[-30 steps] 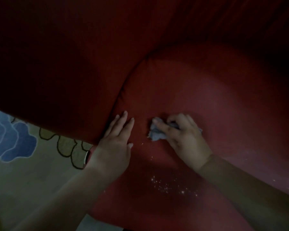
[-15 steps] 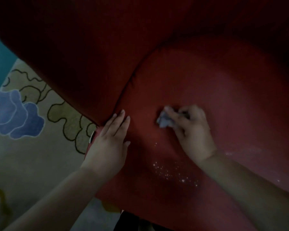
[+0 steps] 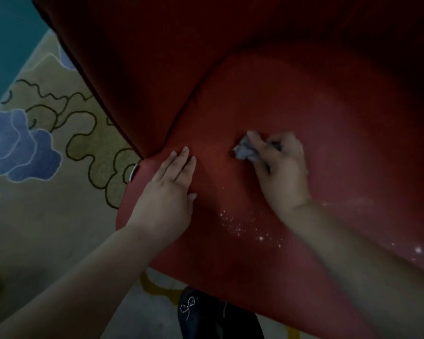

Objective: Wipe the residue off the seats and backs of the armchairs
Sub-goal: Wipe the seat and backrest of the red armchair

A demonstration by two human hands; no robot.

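Nearest, below both forearms, a dark shoe with a beaded bow point(image 3: 194, 311) pokes out under the front edge of the red upholstered armchair seat point(image 3: 316, 118). Between the wrists, a scatter of white residue specks point(image 3: 250, 228) lies on the seat, and more specks show to the right of the right forearm. The left hand point(image 3: 168, 192) rests flat on the seat, fingers straight and together, beside the seam. The right hand point(image 3: 279, 167) grips a crumpled pale grey cloth point(image 3: 244, 149), pressing it to the seat. Left of the left hand lies a beige carpet with blue cloud shapes point(image 3: 34, 204).
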